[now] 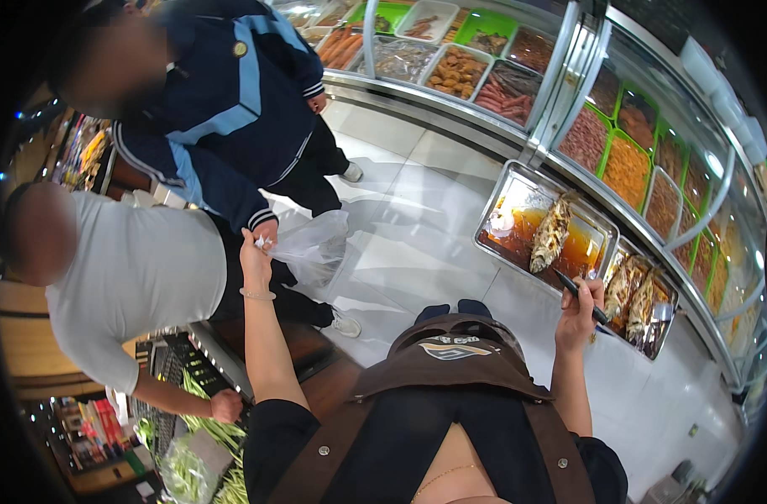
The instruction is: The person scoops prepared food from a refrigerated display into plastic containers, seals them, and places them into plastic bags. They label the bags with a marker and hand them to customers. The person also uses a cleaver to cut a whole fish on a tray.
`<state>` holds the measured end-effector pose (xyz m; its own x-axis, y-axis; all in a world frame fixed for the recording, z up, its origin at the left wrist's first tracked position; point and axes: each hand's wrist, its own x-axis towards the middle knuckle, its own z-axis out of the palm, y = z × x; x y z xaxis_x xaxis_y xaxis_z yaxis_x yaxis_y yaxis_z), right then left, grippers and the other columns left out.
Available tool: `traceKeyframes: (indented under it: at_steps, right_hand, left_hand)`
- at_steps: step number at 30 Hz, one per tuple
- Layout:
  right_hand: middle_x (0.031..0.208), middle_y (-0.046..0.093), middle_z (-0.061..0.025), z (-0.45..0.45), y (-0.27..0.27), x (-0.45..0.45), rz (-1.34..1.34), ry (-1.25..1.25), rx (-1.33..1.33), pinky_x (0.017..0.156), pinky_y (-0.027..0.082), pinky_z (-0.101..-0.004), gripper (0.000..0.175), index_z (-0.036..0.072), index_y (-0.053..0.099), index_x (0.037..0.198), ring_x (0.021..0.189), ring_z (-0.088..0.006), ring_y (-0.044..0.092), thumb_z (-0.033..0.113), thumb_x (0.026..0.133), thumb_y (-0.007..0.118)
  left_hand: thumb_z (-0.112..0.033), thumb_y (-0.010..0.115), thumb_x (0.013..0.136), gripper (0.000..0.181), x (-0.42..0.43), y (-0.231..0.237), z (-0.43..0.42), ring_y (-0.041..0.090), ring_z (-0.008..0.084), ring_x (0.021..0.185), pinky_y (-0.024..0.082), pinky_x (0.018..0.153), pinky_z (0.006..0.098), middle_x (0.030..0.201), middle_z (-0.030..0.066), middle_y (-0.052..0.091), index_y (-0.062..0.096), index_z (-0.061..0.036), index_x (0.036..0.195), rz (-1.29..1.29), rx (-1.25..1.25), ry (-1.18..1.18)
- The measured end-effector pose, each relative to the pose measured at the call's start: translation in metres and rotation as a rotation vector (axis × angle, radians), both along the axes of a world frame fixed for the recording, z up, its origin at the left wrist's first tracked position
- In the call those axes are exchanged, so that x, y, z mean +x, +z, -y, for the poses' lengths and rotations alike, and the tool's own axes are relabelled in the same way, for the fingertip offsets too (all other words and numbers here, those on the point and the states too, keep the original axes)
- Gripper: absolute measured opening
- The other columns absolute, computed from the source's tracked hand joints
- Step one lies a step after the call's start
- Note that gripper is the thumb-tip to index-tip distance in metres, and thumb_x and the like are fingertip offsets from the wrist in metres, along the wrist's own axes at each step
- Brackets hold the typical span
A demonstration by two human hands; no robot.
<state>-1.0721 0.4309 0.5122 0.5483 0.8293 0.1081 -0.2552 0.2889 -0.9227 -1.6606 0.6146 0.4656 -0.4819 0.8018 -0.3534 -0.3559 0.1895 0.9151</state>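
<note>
My left hand grips the knotted top of a clear plastic bag, where it meets the hand of a person in a navy jacket. The bag hangs to the right of our hands; its contents cannot be made out. In my right hand is a black marker pen, slanting towards a metal tray. One cooked fish lies in brown sauce in that tray. Beside it, a second metal tray holds more cooked fish, partly behind my right hand.
A curved glass display case with food trays runs along the top and right. Another person in a grey T-shirt stands at the left, a fist near green vegetables. Tiled floor lies between us and the case.
</note>
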Motion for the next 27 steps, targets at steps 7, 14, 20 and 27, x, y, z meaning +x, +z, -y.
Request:
traceKeyframes:
  at_steps: [7,14,20,27]
  right_hand:
    - [0.073,0.048,-0.0042,0.010,0.002,-0.030,0.030,-0.060,-0.013,0.060,0.035,-0.0236,0.018,0.007,0.046,0.086,0.061,-0.0107,0.043,0.018,0.095,0.057]
    - [0.079,0.051,-0.0019,0.033,-0.012,-0.042,0.050,-0.126,-0.033,0.060,0.041,-0.0247,0.014,0.005,0.052,0.095,0.064,-0.0107,0.050,0.016,0.098,0.060]
    - [0.088,0.062,-0.0083,0.052,0.004,-0.052,0.119,-0.174,-0.071,0.075,0.048,-0.0305,0.018,0.001,0.059,0.110,0.079,-0.0163,0.059,0.012,0.097,0.058]
    - [0.093,0.062,-0.0172,0.058,0.046,-0.060,-0.175,-0.002,0.129,0.078,0.049,-0.0334,0.028,0.003,0.052,0.103,0.078,-0.0210,0.060,0.025,0.090,0.064]
  left_hand:
    - [-0.049,0.047,0.105,0.042,-0.027,0.004,-0.019,0.051,0.0165,0.064,0.044,0.063,0.0331,0.076,0.0032,0.053,0.052,-0.0093,0.092,0.032,0.148,-0.003]
    - [-0.041,0.044,0.108,0.044,-0.040,-0.028,-0.030,0.059,0.0178,0.081,0.049,0.079,0.0330,0.099,0.0084,0.064,0.060,-0.0001,0.114,-0.233,0.251,0.097]
    - [-0.032,0.048,0.103,0.044,0.026,-0.006,-0.017,0.056,0.0456,0.106,0.043,0.091,0.0531,0.121,0.0286,0.060,0.063,0.0092,0.107,-1.809,0.181,0.461]
    - [-0.003,0.069,0.085,0.014,0.267,0.081,0.047,0.061,0.0308,0.082,0.046,0.079,0.0378,0.082,0.0106,0.066,0.069,-0.0043,0.099,-0.984,0.797,-1.135]
